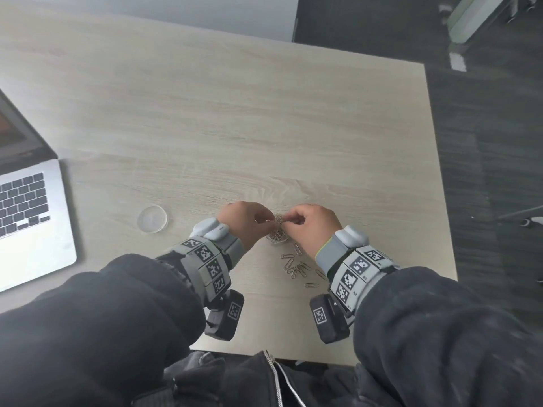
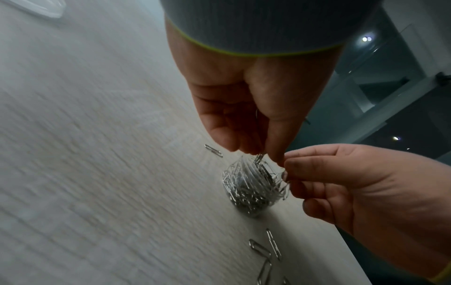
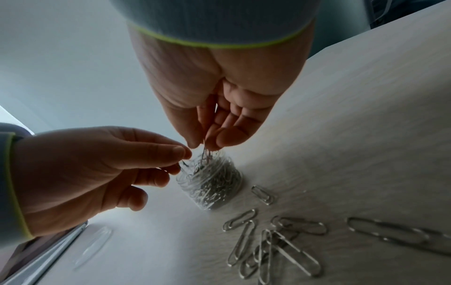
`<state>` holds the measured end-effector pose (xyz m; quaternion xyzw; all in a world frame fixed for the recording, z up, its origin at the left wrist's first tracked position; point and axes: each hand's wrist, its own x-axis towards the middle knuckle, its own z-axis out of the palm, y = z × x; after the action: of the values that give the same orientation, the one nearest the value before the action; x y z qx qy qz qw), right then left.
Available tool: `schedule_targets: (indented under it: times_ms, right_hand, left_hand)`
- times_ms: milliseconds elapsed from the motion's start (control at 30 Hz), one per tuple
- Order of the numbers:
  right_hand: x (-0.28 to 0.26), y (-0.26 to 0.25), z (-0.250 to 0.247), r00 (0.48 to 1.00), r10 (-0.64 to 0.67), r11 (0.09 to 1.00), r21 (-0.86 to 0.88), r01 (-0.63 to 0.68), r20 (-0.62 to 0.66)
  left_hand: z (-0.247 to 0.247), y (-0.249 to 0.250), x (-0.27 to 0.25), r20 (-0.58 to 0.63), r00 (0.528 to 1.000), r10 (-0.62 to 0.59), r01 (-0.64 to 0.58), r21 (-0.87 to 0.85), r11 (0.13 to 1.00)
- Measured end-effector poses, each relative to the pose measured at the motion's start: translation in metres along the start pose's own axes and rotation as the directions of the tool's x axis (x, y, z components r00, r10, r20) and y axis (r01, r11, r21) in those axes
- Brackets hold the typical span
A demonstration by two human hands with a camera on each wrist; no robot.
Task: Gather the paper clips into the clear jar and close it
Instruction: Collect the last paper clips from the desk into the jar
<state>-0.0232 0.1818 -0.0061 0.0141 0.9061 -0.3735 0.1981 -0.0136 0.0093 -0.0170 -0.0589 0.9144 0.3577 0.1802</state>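
Note:
A small clear jar (image 1: 277,237) (image 2: 251,190) (image 3: 212,183), open and nearly full of silver paper clips, stands on the table near the front edge. Both hands meet over its mouth. My left hand (image 1: 264,221) (image 2: 258,154) pinches a few clips that hang down into the jar. My right hand (image 1: 289,220) (image 3: 203,147) also pinches clips above the opening, its fingertips touching the left hand's. Several loose paper clips (image 1: 296,268) (image 3: 268,250) lie in a heap just in front of the jar. The clear lid (image 1: 152,221) lies flat to the left.
An open laptop (image 1: 29,218) sits at the table's left side. The wood-grain table (image 1: 264,127) ends at a right edge (image 1: 440,171) over dark floor. One stray clip (image 2: 213,150) lies beyond the jar.

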Motion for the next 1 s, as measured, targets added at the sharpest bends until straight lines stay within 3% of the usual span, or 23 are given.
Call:
schedule_targets:
  times_ms: [133,233,367,533,733,867,1000]
  right_hand:
    - [-0.005,0.005,-0.006,1.000,0.006,0.985,0.172,-0.003,-0.022]
    - [-0.006,0.019,-0.016,0.996,0.070,0.979,0.196,-0.059,-0.049]
    - [-0.011,0.048,-0.030,0.995,0.054,0.998,-0.027,-0.057,-0.079]
    - [-0.030,0.081,-0.040,0.996,-0.011,0.969,-0.244,0.033,0.090]
    - [-0.048,0.104,-0.049,0.970,-0.064,0.918,-0.367,0.150,0.235]
    - [-0.055,0.111,-0.054,0.926,-0.025,0.877,-0.436,0.201,0.376]
    - [-0.055,0.109,-0.049,0.911,0.000,0.830,-0.508,0.230,0.412]
  left_hand:
    - [-0.002,-0.002,-0.003,-0.004,0.999,0.038,-0.038,-0.014,0.999]
    - [-0.002,-0.008,-0.004,-0.058,0.997,0.044,-0.046,-0.032,0.998]
    - [0.003,-0.018,-0.001,-0.023,1.000,-0.011,0.011,0.016,1.000]
    - [0.014,-0.018,-0.003,0.104,0.994,-0.033,0.018,0.140,0.990]
    - [0.022,-0.016,0.003,0.019,1.000,-0.007,0.004,0.179,0.984]
    - [0.016,-0.020,0.010,0.004,1.000,0.026,-0.026,0.219,0.975]
    - [0.012,-0.024,0.012,0.017,1.000,0.023,-0.027,0.290,0.957]
